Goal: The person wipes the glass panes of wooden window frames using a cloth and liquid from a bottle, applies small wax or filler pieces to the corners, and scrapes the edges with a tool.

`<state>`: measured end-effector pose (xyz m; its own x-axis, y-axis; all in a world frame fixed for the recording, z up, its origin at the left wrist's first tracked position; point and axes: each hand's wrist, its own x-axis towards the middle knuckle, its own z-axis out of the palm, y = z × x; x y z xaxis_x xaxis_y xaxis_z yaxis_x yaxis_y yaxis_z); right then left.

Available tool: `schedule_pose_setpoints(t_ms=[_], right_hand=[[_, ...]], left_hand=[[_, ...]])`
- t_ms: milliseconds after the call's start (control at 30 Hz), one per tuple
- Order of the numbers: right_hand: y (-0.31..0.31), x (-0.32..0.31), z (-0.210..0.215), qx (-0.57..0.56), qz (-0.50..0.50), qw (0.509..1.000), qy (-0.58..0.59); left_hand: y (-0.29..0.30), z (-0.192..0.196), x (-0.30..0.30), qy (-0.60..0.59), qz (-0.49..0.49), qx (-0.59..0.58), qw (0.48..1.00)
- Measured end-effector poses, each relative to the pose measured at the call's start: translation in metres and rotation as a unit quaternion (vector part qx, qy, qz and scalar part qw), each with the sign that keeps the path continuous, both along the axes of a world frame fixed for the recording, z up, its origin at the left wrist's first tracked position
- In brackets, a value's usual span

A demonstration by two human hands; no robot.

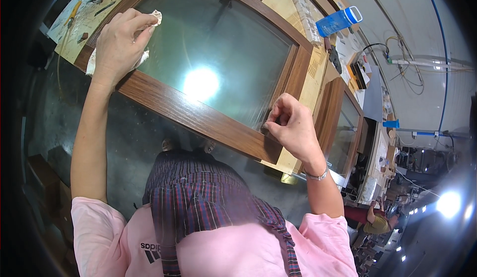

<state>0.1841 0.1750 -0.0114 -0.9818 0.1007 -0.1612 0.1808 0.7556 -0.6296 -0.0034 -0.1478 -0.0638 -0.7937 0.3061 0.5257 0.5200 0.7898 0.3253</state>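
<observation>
Here's a pink short-sleeved T-shirt (223, 252), black print (151, 254) on its front, under a dark apron (198, 192) with thin red, blue and white stripes; a slim silvery band (318, 175) circles the right wrist (313, 166).

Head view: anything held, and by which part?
The left hand holds a crumpled white cloth, an edge at its fingers, more below the hand. Whether the right hand, curled by the wooden frame, holds anything cannot be told.

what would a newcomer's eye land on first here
Probably the glass in its brown frame, across the upper middle, with a bright glare near its lower edge. Next, the left hand with a crumpled white cloth or paper at the left end, and the right hand at the near right corner. Then the blue bottle, upper right.
</observation>
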Motion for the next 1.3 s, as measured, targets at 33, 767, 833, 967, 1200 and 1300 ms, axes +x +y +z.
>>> schedule_pose_setpoints(t_ms=[33,767,833,967,1200,1300], right_hand=[[0.000,0.003,0.000,-0.021,-0.004,1.000,0.002],[0.013,0.003,-0.007,-0.180,0.001,0.982,-0.057],[0.011,0.002,-0.009,-0.161,0.009,0.986,-0.052],[0.003,0.005,-0.007,-0.068,0.010,0.997,-0.034],[-0.014,0.008,0.006,0.074,0.012,0.997,-0.008],[-0.016,0.008,0.007,0.073,-0.003,0.997,-0.007]], left_hand=[[-0.001,0.000,0.000,0.000,0.000,0.003,1.000],[0.000,0.000,0.000,-0.006,-0.001,-0.005,1.000],[0.000,-0.001,0.000,-0.007,0.000,-0.006,1.000],[0.000,0.000,0.001,0.000,0.001,-0.007,1.000],[0.001,0.002,0.003,-0.011,-0.001,0.003,1.000],[0.002,0.002,0.003,-0.010,-0.003,0.008,1.000]])
